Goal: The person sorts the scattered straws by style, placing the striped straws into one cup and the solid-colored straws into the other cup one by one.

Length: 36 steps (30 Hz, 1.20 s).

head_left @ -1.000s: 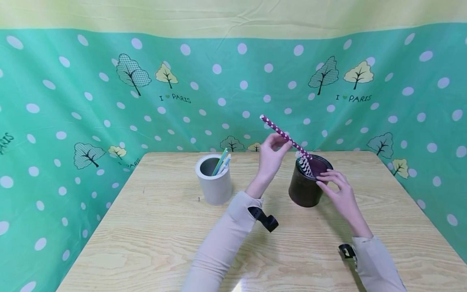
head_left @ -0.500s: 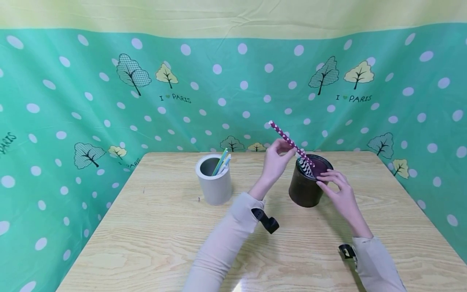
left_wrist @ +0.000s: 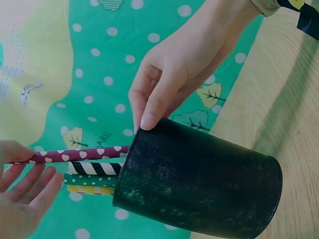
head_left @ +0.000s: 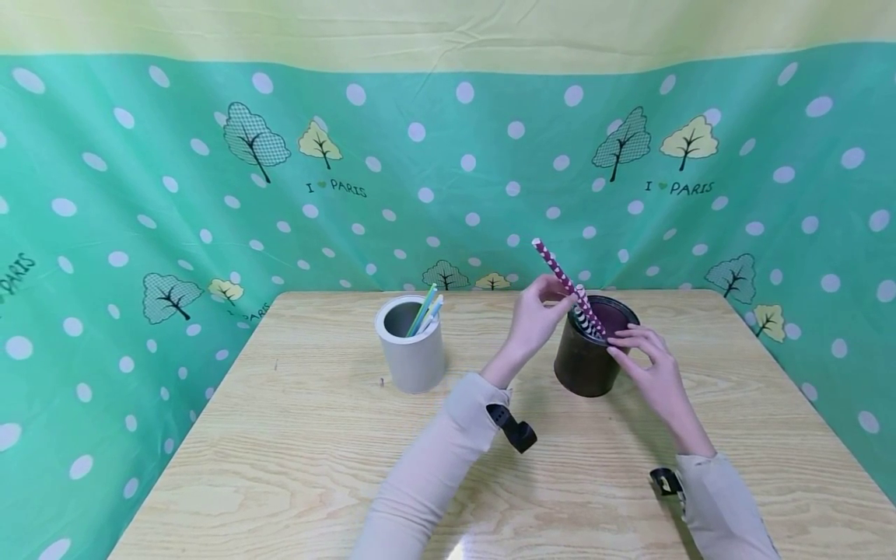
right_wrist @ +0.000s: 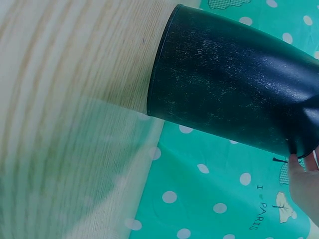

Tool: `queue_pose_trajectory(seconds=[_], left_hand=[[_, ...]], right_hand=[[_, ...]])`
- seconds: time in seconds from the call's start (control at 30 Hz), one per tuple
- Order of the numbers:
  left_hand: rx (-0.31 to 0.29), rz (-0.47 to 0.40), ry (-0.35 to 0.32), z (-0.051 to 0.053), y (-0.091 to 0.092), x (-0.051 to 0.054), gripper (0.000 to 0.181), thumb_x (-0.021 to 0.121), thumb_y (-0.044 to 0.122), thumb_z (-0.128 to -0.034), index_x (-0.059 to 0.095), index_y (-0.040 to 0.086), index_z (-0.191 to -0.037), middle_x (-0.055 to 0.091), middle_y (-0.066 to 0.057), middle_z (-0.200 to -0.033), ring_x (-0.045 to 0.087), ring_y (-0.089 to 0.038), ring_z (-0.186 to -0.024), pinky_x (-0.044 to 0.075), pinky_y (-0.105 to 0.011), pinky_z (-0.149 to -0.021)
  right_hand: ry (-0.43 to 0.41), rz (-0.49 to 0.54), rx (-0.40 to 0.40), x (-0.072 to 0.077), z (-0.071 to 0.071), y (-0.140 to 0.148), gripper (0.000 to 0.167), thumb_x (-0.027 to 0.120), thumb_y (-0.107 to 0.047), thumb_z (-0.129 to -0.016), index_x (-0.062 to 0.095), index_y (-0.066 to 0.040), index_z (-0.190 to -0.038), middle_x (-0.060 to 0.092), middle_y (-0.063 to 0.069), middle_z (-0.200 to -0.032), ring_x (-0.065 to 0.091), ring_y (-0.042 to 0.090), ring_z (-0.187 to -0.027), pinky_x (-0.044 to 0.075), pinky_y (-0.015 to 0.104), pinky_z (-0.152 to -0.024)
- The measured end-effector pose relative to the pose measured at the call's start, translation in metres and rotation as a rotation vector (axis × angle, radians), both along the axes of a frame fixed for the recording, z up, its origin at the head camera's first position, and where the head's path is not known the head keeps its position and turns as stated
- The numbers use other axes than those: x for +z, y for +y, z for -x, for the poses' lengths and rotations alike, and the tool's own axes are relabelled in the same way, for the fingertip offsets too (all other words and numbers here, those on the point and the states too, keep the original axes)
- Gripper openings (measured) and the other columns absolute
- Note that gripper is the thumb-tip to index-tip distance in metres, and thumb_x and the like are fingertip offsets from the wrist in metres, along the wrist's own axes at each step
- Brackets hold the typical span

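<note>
A purple paper straw with white hearts (head_left: 553, 263) slants down into the black cup (head_left: 588, 369), its lower end inside the rim. My left hand (head_left: 537, 317) pinches this straw partway along, just left of the cup. On the cup's right side, my right hand (head_left: 652, 369) holds the rim between thumb and fingers. A black-and-white striped straw (left_wrist: 94, 168), a green dotted straw (left_wrist: 89, 180) and a yellow straw (left_wrist: 92, 190) stick out of the cup in the left wrist view. Their lower ends are hidden by its wall.
A white cup (head_left: 414, 359) stands left of the black one, with several thin green, blue and white sticks (head_left: 422, 315) leaning in it. Both cups rest on a wooden table (head_left: 280, 435). Behind hangs a green dotted curtain (head_left: 392, 179).
My left hand has moved right and down with the purple straw, whose lower end has gone from above the rim into the black cup. The right hand has stayed on the rim.
</note>
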State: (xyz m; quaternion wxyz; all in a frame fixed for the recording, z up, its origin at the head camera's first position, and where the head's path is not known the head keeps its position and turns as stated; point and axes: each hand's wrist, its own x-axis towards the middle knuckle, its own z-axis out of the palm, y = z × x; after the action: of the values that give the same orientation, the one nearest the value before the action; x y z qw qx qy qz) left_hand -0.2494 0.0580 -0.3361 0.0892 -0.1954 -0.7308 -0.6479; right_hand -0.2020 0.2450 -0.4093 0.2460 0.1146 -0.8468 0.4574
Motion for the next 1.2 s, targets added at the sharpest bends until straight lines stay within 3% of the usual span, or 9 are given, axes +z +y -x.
queue_pose_trajectory(seconds=[0.17,0.3,0.37,0.57,0.6,0.73,0.97,1.2], left_hand=[[-0.018,0.055,0.004,0.0,0.0,-0.003,0.019,0.061,0.011,-0.0827,0.059,0.003,-0.1,0.063,-0.007,-0.091,0.056,-0.008,-0.08,0.046,-0.016,-0.073],[-0.014,0.11,0.011,0.0,-0.002,-0.005,0.018,0.061,0.01,-0.0827,0.059,0.001,-0.099,0.063,-0.008,-0.09,0.056,-0.008,-0.079,0.046,-0.013,-0.071],[-0.013,0.121,0.022,0.001,-0.002,-0.007,0.018,0.061,0.009,-0.0821,0.06,0.001,-0.099,0.063,-0.009,-0.089,0.057,-0.009,-0.078,0.047,-0.013,-0.07],[-0.023,0.098,0.033,0.0,-0.008,-0.016,0.024,0.063,0.006,-0.0803,0.061,0.001,-0.104,0.064,-0.01,-0.089,0.058,-0.014,-0.079,0.048,-0.014,-0.069],[-0.024,0.094,0.025,-0.001,-0.01,-0.018,0.025,0.063,0.007,-0.0804,0.06,0.001,-0.105,0.063,-0.01,-0.091,0.059,-0.015,-0.08,0.048,-0.014,-0.069],[-0.026,0.08,-0.003,-0.004,-0.02,-0.025,0.026,0.063,0.009,-0.0807,0.06,0.001,-0.105,0.063,-0.011,-0.093,0.059,-0.018,-0.084,0.048,-0.016,-0.071],[-0.006,0.07,0.003,-0.019,-0.041,-0.029,0.022,0.061,0.009,-0.0817,0.06,0.002,-0.103,0.064,-0.011,-0.095,0.059,-0.016,-0.085,0.049,-0.017,-0.071],[0.007,0.072,0.061,-0.032,-0.064,-0.032,0.022,0.061,0.009,-0.0821,0.06,-0.002,-0.101,0.062,-0.013,-0.099,0.06,-0.022,-0.087,0.05,-0.022,-0.075]], right_hand=[[0.004,0.003,0.006,0.017,-0.011,-0.012,0.017,0.062,0.001,-0.079,0.063,0.006,-0.095,0.054,0.02,-0.106,0.037,0.033,-0.113,0.026,0.042,-0.1],[0.022,0.004,0.014,0.005,-0.002,-0.005,0.017,0.063,-0.005,-0.081,0.064,0.003,-0.096,0.054,0.015,-0.106,0.038,0.024,-0.115,0.026,0.04,-0.102],[0.032,0.02,0.034,-0.005,0.005,0.002,0.019,0.064,-0.009,-0.081,0.065,0.0,-0.097,0.054,0.013,-0.107,0.037,0.021,-0.117,0.024,0.041,-0.103],[0.138,0.053,0.064,-0.066,0.044,0.037,0.023,0.069,-0.015,-0.076,0.068,-0.017,-0.099,0.057,0.0,-0.112,0.037,0.015,-0.121,0.02,0.025,-0.106],[0.151,0.034,0.044,-0.077,0.052,0.043,0.024,0.07,-0.015,-0.075,0.068,-0.019,-0.098,0.057,-0.003,-0.112,0.038,0.013,-0.12,0.022,0.021,-0.104],[0.147,-0.017,-0.009,-0.098,0.064,0.057,0.025,0.071,-0.016,-0.075,0.067,-0.025,-0.098,0.056,-0.007,-0.116,0.039,0.01,-0.119,0.025,0.018,-0.101],[0.082,-0.042,-0.04,-0.094,0.056,0.066,0.027,0.07,-0.02,-0.076,0.065,-0.03,-0.101,0.054,-0.011,-0.117,0.042,0.009,-0.115,0.03,0.012,-0.095],[0.117,-0.114,-0.044,-0.096,0.052,0.077,0.029,0.07,-0.021,-0.075,0.064,-0.03,-0.102,0.056,-0.011,-0.114,0.046,0.008,-0.11,0.037,0.009,-0.087]])
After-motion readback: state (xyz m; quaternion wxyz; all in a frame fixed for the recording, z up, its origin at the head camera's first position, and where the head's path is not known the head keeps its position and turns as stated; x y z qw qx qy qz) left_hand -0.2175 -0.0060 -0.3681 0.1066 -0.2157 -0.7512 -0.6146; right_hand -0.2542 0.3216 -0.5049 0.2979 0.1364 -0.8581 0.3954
